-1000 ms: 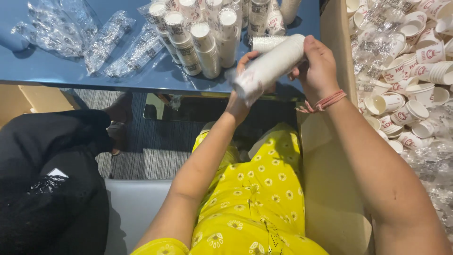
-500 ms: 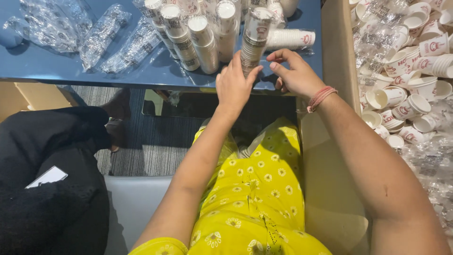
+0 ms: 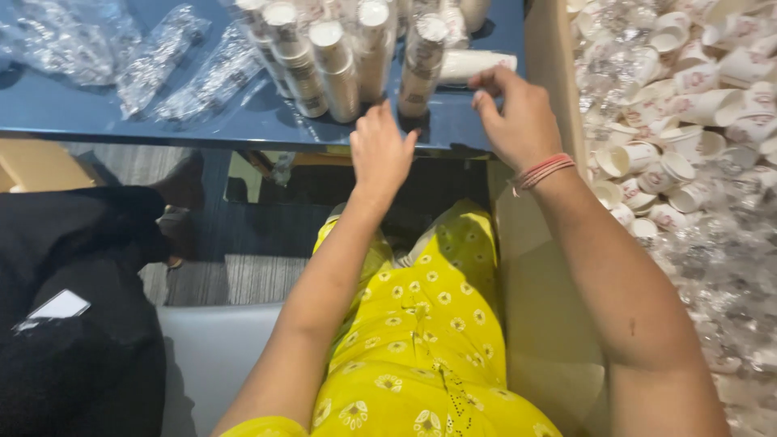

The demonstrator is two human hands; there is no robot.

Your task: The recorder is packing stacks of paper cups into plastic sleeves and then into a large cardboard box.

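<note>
Several upright stacks of paper cups stand on the blue table (image 3: pixel 73 113). The nearest stack (image 3: pixel 421 65) stands just beyond my hands, free of both. My left hand (image 3: pixel 380 154) hovers at the table's front edge below that stack, fingers apart and empty. My right hand (image 3: pixel 518 117) is a little right of it, fingers loosely curled, holding nothing; a red band circles its wrist. One white cup stack (image 3: pixel 477 63) lies on its side behind my right hand.
A large cardboard box (image 3: pixel 550 73) at the right holds many loose paper cups (image 3: pixel 688 105) and clear plastic wrap. Crumpled clear plastic sleeves (image 3: pixel 162 65) lie on the table's left. A black bag (image 3: pixel 73 324) rests at the lower left.
The cup stack I held sideways in both hands now stands upright on the table. Both hands have let go and drawn back slightly.
</note>
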